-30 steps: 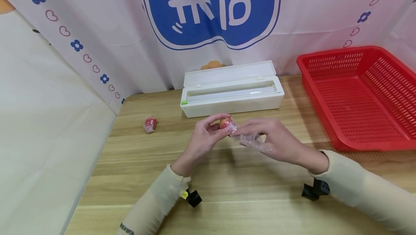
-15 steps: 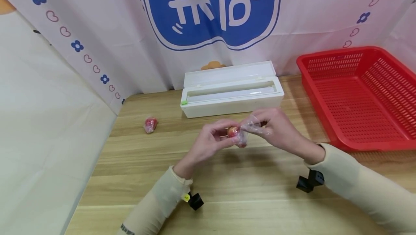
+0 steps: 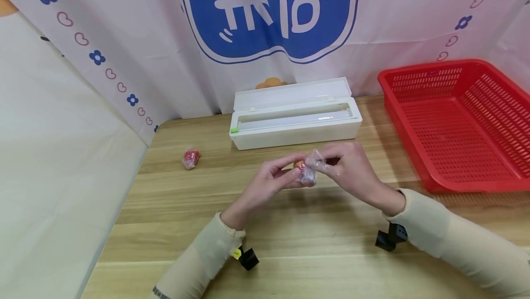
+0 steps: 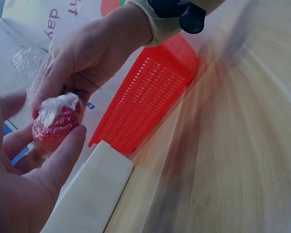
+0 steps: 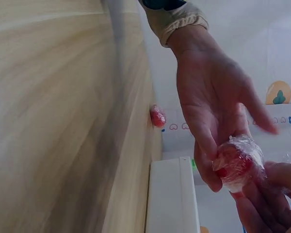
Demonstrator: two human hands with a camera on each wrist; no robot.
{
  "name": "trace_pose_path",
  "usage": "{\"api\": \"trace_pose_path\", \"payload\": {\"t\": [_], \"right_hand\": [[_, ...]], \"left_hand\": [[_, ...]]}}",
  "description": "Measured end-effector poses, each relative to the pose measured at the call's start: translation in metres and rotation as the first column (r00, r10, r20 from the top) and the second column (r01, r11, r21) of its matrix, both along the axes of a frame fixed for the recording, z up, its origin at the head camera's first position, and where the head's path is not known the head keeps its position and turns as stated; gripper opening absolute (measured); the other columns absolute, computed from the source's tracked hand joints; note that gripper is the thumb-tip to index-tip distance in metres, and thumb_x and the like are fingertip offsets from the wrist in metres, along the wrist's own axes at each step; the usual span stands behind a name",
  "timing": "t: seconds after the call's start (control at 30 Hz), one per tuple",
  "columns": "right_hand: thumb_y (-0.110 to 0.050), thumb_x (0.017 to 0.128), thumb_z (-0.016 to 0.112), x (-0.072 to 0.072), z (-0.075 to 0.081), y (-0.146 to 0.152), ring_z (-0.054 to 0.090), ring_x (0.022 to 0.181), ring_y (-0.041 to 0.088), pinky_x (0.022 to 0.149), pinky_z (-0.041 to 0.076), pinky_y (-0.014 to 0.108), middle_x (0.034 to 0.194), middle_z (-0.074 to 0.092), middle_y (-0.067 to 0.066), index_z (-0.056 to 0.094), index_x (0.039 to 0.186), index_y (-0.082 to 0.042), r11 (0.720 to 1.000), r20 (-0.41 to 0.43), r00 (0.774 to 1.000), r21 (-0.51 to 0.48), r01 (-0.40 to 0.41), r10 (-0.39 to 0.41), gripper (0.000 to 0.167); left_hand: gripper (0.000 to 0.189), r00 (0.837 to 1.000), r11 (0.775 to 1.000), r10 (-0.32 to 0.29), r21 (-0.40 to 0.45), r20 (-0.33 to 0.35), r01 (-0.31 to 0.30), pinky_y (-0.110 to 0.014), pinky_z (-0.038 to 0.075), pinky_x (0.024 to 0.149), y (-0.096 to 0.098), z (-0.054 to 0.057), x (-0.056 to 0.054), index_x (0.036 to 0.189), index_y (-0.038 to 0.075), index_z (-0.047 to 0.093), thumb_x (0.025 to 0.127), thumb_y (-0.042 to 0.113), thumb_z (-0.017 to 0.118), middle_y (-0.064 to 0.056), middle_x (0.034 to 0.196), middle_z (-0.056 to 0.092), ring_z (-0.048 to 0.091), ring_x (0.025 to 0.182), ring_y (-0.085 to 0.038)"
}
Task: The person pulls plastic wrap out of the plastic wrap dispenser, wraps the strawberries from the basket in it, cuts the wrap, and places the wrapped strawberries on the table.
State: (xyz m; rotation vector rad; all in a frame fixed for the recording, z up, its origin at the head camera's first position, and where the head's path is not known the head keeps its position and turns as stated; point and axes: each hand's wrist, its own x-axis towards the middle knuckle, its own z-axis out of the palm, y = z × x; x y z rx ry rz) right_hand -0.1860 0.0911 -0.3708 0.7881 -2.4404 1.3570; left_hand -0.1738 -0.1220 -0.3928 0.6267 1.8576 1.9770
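Note:
A small round red fruit (image 4: 57, 127) with orange-yellow patches is wrapped in clear plastic film. My left hand (image 3: 265, 186) holds it between thumb and fingers above the table, in front of the white box. On the fruit's other side, my right hand (image 3: 354, 170) pinches the loose end of the cling film (image 3: 318, 163) between thumb and fingers. Crumpled film bunches on the fruit in the right wrist view, and a loose flap of it (image 4: 31, 63) stands out past the right hand in the left wrist view. Fingers partly cover the fruit in every view.
Behind the hands stands a long white cling film dispenser box (image 3: 296, 133) with its lid up. A second red wrapped fruit (image 3: 191, 158) lies on the wooden table (image 3: 165, 225) at the left. The red plastic basket (image 3: 430, 175) stands at the right.
Both hands and the fruit have shifted slightly right. The right hand first lifted the film tail, then came down a little, and its film is now gathered close against the fruit.

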Motion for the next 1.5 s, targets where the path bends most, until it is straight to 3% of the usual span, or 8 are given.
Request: {"api": "trace_pose_path", "payload": {"t": [0.17, 0.33, 0.57, 0.67, 0.8, 0.93, 1.2, 1.5], "right_hand": [[-0.014, 0.08, 0.082, 0.003, -0.003, -0.003, 0.061, 0.064, 0.007, 0.056, 0.052, 0.021, 0.081, 0.077, 0.001, 0.081, 0.086, -0.013, 1.0, -0.018, 1.0, -0.018, 0.01, -0.01, 0.006], [-0.02, 0.081, 0.082, 0.003, 0.0, -0.002, 0.061, 0.064, 0.009, 0.056, 0.053, 0.022, 0.083, 0.077, -0.001, 0.08, 0.088, -0.015, 0.999, 0.079, 0.996, -0.022, -0.034, 0.036, 0.008], [-0.022, 0.084, 0.08, -0.005, 0.012, 0.008, 0.065, 0.07, 0.017, 0.061, 0.058, 0.028, 0.086, 0.074, 0.003, 0.076, 0.103, -0.014, 0.976, 0.339, 0.916, -0.042, -0.215, 0.217, 0.022], [-0.023, 0.083, 0.081, -0.006, 0.018, 0.011, 0.066, 0.078, 0.019, 0.066, 0.06, 0.029, 0.093, 0.073, 0.002, 0.073, 0.111, -0.015, 0.97, 0.361, 0.903, -0.028, -0.241, 0.235, 0.031], [-0.027, 0.082, 0.082, -0.003, 0.021, 0.009, 0.066, 0.083, 0.016, 0.068, 0.06, 0.029, 0.096, 0.072, -0.001, 0.071, 0.116, -0.017, 0.977, 0.283, 0.939, 0.024, -0.212, 0.197, 0.038], [-0.02, 0.089, 0.075, -0.001, 0.019, 0.003, 0.066, 0.08, 0.015, 0.065, 0.06, 0.028, 0.095, 0.074, 0.002, 0.073, 0.112, -0.013, 0.986, 0.227, 0.96, 0.015, -0.169, 0.161, 0.024], [-0.007, 0.096, 0.062, -0.01, 0.014, 0.003, 0.069, 0.08, 0.014, 0.069, 0.062, 0.029, 0.105, 0.071, 0.02, 0.068, 0.114, 0.003, 0.975, 0.397, 0.9, -0.19, -0.111, 0.18, 0.021], [-0.008, 0.093, 0.067, -0.017, 0.007, 0.004, 0.068, 0.084, 0.013, 0.072, 0.06, 0.026, 0.109, 0.073, 0.019, 0.07, 0.115, 0.004, 0.971, 0.441, 0.885, -0.235, -0.046, 0.149, 0.026]], "left_hand": [[0.05, 0.993, 0.986, 0.104, -0.124, -0.06, -0.11, -0.034, 0.061, 0.084, 0.005, 0.001, 0.001, 0.131, 0.007, 0.061, 0.084, 0.001, 0.076, -0.015, 0.129, 0.063, 0.07, 0.099, -0.018], [0.043, 0.985, 0.976, 0.129, -0.162, -0.111, -0.146, -0.037, 0.063, 0.078, 0.006, 0.001, 0.002, 0.126, 0.007, 0.064, 0.085, 0.002, 0.075, -0.019, 0.113, 0.069, 0.073, 0.085, -0.017], [0.041, 0.986, 0.979, 0.119, -0.151, -0.119, -0.136, -0.037, 0.062, 0.081, 0.002, -0.002, -0.001, 0.131, 0.009, 0.062, 0.091, 0.003, 0.067, -0.021, 0.116, 0.067, 0.071, 0.088, -0.018], [0.04, 0.979, 0.965, 0.144, -0.198, -0.142, -0.171, -0.035, 0.062, 0.08, -0.001, -0.003, -0.001, 0.132, 0.01, 0.062, 0.093, 0.007, 0.067, -0.019, 0.114, 0.068, 0.07, 0.088, -0.016], [0.038, 0.969, 0.94, 0.145, -0.277, -0.203, -0.198, -0.031, 0.061, 0.081, -0.003, -0.005, -0.002, 0.13, 0.013, 0.064, 0.092, 0.014, 0.069, -0.012, 0.11, 0.07, 0.069, 0.088, -0.017], [0.046, 0.974, 0.95, 0.112, -0.265, -0.198, -0.163, -0.031, 0.059, 0.089, -0.002, -0.005, -0.001, 0.136, 0.011, 0.056, 0.091, 0.01, 0.069, -0.012, 0.127, 0.066, 0.068, 0.104, -0.024], [0.047, 0.99, 0.98, 0.134, -0.142, -0.048, -0.14, -0.036, 0.061, 0.086, 0.0, -0.003, 0.0, 0.136, 0.003, 0.051, 0.091, -0.002, 0.065, -0.019, 0.138, 0.055, 0.068, 0.105, -0.027], [0.061, 0.994, 0.975, 0.086, -0.198, -0.067, -0.098, -0.035, 0.052, 0.104, 0.0, -0.001, 0.002, 0.145, 0.003, 0.041, 0.09, -0.001, 0.066, -0.022, 0.143, 0.054, 0.059, 0.124, -0.036]]}}
